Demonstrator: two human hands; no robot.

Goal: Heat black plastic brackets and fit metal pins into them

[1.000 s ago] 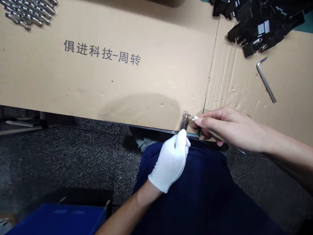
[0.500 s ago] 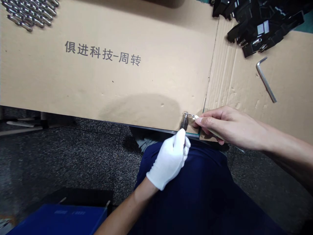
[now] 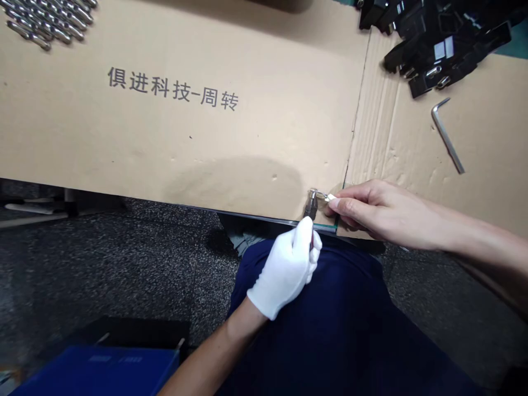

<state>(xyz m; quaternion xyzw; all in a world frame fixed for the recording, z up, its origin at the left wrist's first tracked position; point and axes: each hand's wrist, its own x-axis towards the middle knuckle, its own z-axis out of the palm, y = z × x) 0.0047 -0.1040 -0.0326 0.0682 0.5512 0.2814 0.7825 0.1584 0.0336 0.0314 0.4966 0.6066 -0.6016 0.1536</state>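
A tan cardboard sheet [image 3: 206,137] overhangs a dark speckled floor. Both forearms reach in to its near edge, where a glass pane [image 3: 324,226] shows. The bare right hand [image 3: 383,214] pinches a small white-tipped piece [image 3: 329,197] narrowly beside a steel clamp [image 3: 312,204]. The white-gloved left hand [image 3: 284,269] rises against the glass, its grip hidden.

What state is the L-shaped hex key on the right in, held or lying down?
Lying down: the hex key rests on the cardboard, apart from the bare right hand and the white-gloved left hand.
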